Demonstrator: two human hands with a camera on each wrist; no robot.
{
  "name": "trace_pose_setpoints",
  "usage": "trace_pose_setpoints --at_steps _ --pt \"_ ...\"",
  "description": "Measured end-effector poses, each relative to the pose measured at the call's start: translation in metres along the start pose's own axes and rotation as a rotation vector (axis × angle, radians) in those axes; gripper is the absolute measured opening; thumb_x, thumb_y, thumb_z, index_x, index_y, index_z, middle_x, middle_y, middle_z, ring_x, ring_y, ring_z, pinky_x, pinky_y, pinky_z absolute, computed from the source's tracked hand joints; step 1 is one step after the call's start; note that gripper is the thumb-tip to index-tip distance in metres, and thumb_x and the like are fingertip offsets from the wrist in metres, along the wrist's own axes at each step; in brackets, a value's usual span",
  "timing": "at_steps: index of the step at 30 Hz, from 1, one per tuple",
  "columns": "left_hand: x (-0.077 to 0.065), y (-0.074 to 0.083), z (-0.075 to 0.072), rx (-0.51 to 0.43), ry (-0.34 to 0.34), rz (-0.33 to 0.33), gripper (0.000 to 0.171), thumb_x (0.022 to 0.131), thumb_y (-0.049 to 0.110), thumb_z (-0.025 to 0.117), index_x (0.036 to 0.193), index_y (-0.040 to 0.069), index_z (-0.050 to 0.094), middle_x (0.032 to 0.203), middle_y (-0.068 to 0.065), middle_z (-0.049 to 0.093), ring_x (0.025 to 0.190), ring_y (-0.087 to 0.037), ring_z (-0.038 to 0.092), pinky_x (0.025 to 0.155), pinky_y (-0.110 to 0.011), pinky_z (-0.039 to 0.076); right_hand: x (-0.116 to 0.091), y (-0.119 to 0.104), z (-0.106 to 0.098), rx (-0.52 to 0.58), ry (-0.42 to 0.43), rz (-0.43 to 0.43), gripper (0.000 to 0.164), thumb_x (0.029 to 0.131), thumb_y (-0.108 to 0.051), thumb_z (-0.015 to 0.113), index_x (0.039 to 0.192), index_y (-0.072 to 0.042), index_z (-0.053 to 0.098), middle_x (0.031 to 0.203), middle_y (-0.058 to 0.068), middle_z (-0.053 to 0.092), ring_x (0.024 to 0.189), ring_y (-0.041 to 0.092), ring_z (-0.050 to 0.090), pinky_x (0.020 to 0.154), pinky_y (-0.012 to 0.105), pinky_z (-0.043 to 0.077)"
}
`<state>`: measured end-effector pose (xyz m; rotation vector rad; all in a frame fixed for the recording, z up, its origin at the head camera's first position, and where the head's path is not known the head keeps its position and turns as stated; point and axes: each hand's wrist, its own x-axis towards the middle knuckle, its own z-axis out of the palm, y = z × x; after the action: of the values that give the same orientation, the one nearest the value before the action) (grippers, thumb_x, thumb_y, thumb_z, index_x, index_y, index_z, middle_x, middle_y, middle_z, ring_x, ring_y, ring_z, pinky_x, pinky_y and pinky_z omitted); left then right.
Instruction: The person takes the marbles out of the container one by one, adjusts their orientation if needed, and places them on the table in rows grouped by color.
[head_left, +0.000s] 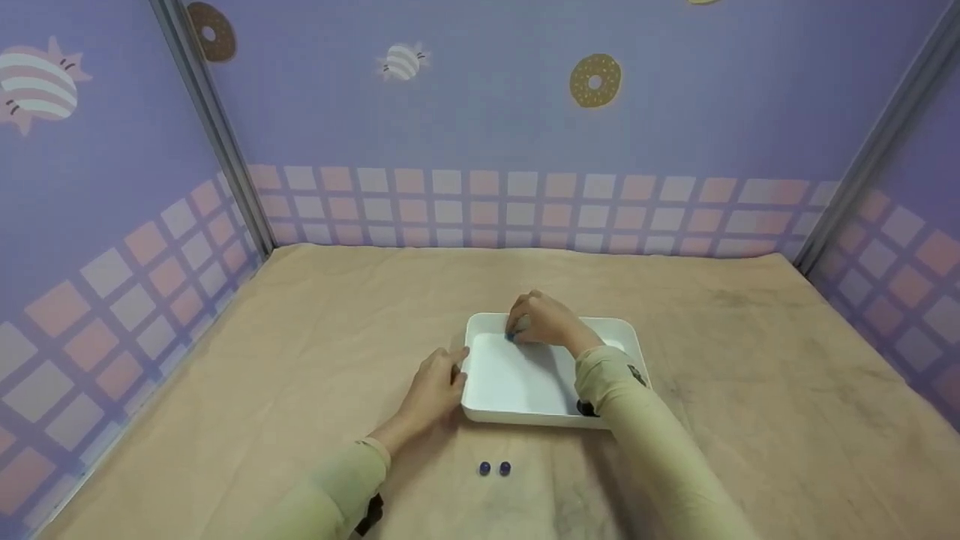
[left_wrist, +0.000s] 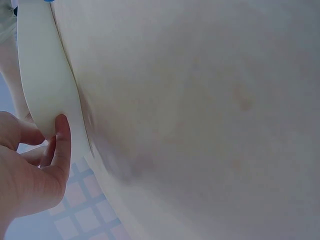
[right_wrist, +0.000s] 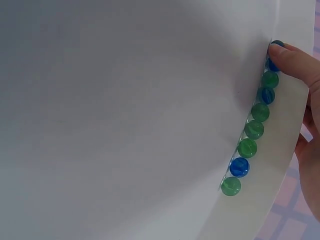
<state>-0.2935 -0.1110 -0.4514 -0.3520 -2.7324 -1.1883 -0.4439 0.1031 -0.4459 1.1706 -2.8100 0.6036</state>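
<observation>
A white tray [head_left: 525, 375] sits on the cloth-covered table. My left hand [head_left: 435, 386] is at its left wall, thumb and forefinger gripping the wall near the rim. At the far wall my right hand [head_left: 547, 322] reaches down, its thumb [right_wrist: 287, 60] on a marble at the end of a row. The other fingers curl behind the wall in the right wrist view. That row has several glass marbles, green [right_wrist: 254, 129] and blue [right_wrist: 239, 167], lined along the tray wall. In the head view the hand hides most of them; a bit of blue shows at its fingertips.
Two dark blue marbles [head_left: 495, 469] lie side by side on the beige cloth [head_left: 360, 300], in front of the tray. Patterned panels [head_left: 487, 135] stand at the back and both sides, with grey metal posts [head_left: 225, 142] at the corners.
</observation>
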Motion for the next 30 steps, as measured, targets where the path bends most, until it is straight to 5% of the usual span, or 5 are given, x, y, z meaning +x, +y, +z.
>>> trace_pose_setpoints --at_steps 18,30 --pt "0.001 0.000 0.001 0.009 0.007 -0.020 0.043 0.091 -0.006 0.056 0.134 -0.009 0.055 0.083 -0.008 0.052 0.073 -0.012 0.044 0.060 -0.016 0.036 -0.001 -0.007 -0.024 0.035 0.017 0.055 0.014 0.082 -0.015 0.080 0.096 -0.012 0.080 0.109 0.007 0.074 0.114 0.027 0.062 0.106 0.043 0.048" --pt "0.001 0.000 -0.001 0.002 0.006 -0.003 0.043 0.091 -0.006 0.056 0.134 -0.011 0.054 0.083 -0.008 0.051 0.073 -0.013 0.044 0.061 -0.016 0.036 -0.007 -0.024 -0.031 0.145 0.170 0.132 0.015 0.086 -0.022 0.077 0.096 -0.012 0.079 0.106 0.006 0.074 0.110 0.028 0.062 0.102 0.045 0.048"
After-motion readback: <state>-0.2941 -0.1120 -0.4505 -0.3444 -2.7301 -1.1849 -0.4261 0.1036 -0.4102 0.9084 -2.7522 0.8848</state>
